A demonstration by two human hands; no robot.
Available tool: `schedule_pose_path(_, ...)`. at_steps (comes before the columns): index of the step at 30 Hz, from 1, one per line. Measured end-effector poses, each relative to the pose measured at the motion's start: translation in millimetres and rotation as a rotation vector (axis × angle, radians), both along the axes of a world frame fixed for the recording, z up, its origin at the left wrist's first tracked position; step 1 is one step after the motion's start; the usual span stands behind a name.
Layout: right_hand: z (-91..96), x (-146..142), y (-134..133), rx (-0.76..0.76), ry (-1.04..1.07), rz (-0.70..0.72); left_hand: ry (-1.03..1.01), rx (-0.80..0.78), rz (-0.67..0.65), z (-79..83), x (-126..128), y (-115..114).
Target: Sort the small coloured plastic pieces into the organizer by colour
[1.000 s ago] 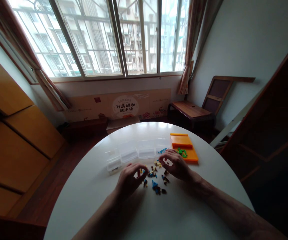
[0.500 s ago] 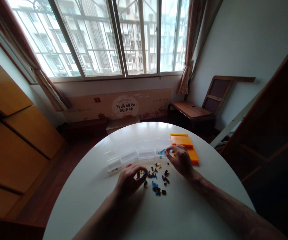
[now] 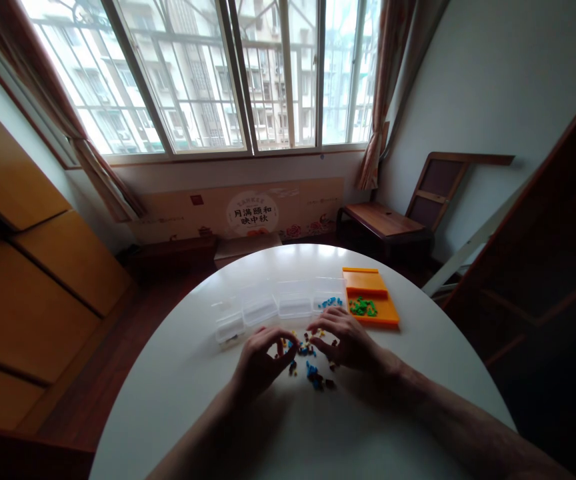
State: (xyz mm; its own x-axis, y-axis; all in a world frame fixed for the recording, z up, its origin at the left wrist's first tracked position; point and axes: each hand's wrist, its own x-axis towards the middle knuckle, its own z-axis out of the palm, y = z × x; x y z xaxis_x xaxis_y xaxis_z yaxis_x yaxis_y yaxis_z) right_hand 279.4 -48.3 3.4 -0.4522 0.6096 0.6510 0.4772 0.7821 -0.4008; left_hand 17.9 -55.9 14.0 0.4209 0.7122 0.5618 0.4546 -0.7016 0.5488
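Note:
A scatter of small coloured bricks (image 3: 313, 373), blue, yellow and dark, lies on the round white table (image 3: 288, 433). My left hand (image 3: 261, 360) rests at the scatter's left edge, fingers curled with thumb and fingertips pinched on a small brick. My right hand (image 3: 345, 340) hovers over the right side of the scatter, its fingers bent and apart, their tips touching the pieces. Just beyond stands a row of clear plastic boxes (image 3: 275, 308); the rightmost box holds blue bricks (image 3: 329, 303). An orange tray (image 3: 374, 293) to the right holds green bricks (image 3: 362, 307).
The table's far edge curves just behind the boxes and tray. Beyond it are a low wooden bench (image 3: 383, 223), a leaning wooden frame (image 3: 441, 183), a printed cardboard panel (image 3: 253, 210) under the window, and wooden cabinets (image 3: 23, 267) at left.
My right hand went out to the rightmost clear box and came back to the scatter of bricks. My left hand stayed where it was, fingers still curled.

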Motion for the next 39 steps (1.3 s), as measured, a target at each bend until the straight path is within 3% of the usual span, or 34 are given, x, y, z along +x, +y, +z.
schedule_pose_path(12,-6.9,-3.0,0.4,0.047,-0.101,0.137,-0.029,0.002,-0.063,4.8,6.2,-7.5)
schedule_pose_path(19,4.9,-3.0,-5.7,0.068,-0.059,0.143,-0.006,0.038,-0.078,0.9,5.3,-6.6)
schedule_pose_path(27,-7.4,14.7,7.9,0.093,0.045,-0.240,0.195,0.179,0.034,4.0,-14.9,0.9)
schedule_pose_path(32,-10.5,26.0,17.8,0.078,-0.006,-0.503,0.294,0.152,0.158,7.5,-26.0,6.3)
schedule_pose_path(39,-14.8,28.5,23.9,0.048,-0.071,-0.597,0.328,0.058,0.213,4.8,-31.2,9.4)
